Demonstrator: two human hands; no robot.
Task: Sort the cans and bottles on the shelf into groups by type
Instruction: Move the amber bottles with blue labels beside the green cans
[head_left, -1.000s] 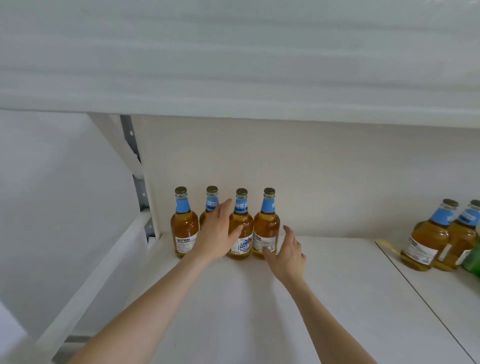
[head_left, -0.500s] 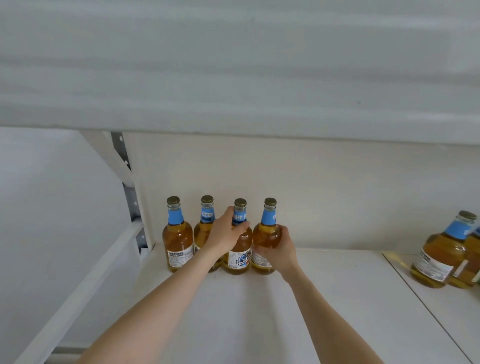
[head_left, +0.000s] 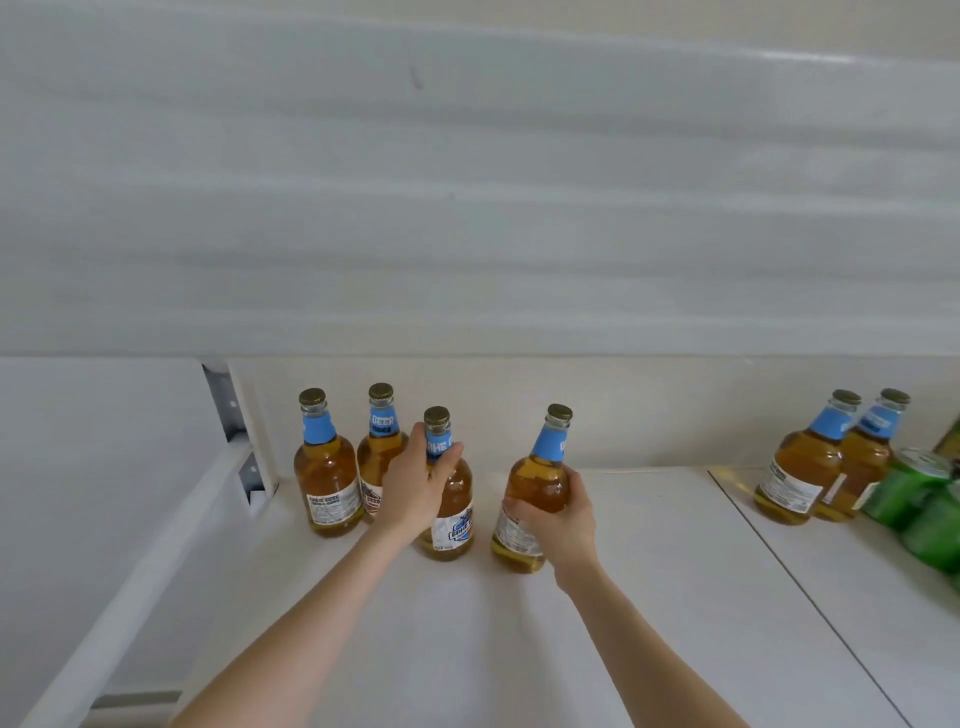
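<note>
Amber beer bottles with blue neck labels stand on the white shelf (head_left: 519, 649). My left hand (head_left: 418, 480) grips the third bottle (head_left: 454, 514) around its shoulder. My right hand (head_left: 563, 525) grips the fourth bottle (head_left: 540, 483) at its body; that bottle tilts right and sits apart from the row. Two more bottles stand at the back left: the first bottle (head_left: 324, 473) and the second bottle (head_left: 382, 447). Another pair of bottles (head_left: 800, 467) stands at the far right beside green cans (head_left: 914, 488).
A white upper shelf (head_left: 467, 208) hangs low over the bottles. A metal upright and side rail (head_left: 234, 431) border the shelf on the left. A seam (head_left: 810, 597) divides the shelf board toward the right. Bare shelf surface lies between the two bottle groups.
Both hands went from reaching to gripping a bottle each. The two gripped bottles have come forward out of the row, the right one moved rightward and tilted. The camera view shifted, showing green cans.
</note>
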